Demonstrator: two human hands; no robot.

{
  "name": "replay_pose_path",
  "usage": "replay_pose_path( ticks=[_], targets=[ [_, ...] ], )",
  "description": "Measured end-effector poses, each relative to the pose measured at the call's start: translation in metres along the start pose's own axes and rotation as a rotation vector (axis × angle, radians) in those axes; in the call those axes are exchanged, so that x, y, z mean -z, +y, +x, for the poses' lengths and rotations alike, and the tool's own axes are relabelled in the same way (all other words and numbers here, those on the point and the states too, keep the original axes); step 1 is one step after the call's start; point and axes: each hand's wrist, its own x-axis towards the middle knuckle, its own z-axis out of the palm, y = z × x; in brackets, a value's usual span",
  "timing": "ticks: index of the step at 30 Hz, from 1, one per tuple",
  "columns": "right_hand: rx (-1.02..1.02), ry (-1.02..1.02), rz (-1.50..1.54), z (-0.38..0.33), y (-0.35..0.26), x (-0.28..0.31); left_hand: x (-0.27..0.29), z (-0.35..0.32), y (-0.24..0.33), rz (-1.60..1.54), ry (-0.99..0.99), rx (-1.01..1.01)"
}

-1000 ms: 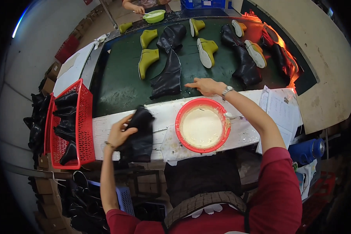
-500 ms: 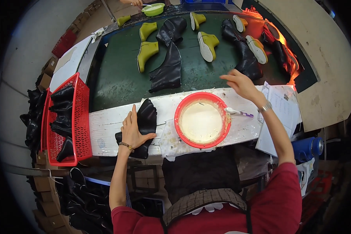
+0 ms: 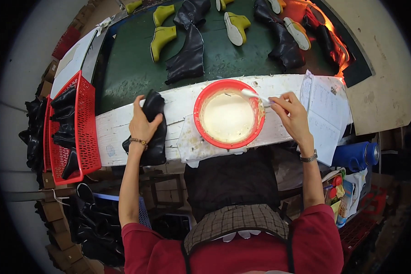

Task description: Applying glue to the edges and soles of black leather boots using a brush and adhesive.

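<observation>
Black boot upper (image 3: 151,130) at centre left on the white tabletop (image 3: 182,107), left hand (image 3: 144,123) closed over it. Right hand (image 3: 293,114) pinching a brush (image 3: 255,95) at the upper right rim of the red glue bowl (image 3: 228,119). Best done by wiping excess on the rim, pinning the upper flat, spreading thinly along the edge.
</observation>
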Motion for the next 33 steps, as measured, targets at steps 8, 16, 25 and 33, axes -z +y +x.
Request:
replay_pose_path(
  ticks=[8, 16, 25, 33],
  targets=[
    [0.388, -0.172, -0.723, 0.017, -0.031, -0.020, 0.043, -0.057, 0.061, -0.985, 0.065, 0.212],
    [0.166, -0.035, -0.405, -0.011, -0.050, 0.001, 0.003, -0.170, 0.127, -1.619, -0.612, 0.355],
    [0.042, 0.007, -0.290, -0.027, -0.043, 0.004, 0.017, -0.152, 0.151, -0.783, -0.707, -0.166],
    [0.048, -0.061, -0.355, -0.038, -0.049, 0.001, -0.007, -0.163, 0.115, -1.259, -0.723, 0.537]
  ],
)
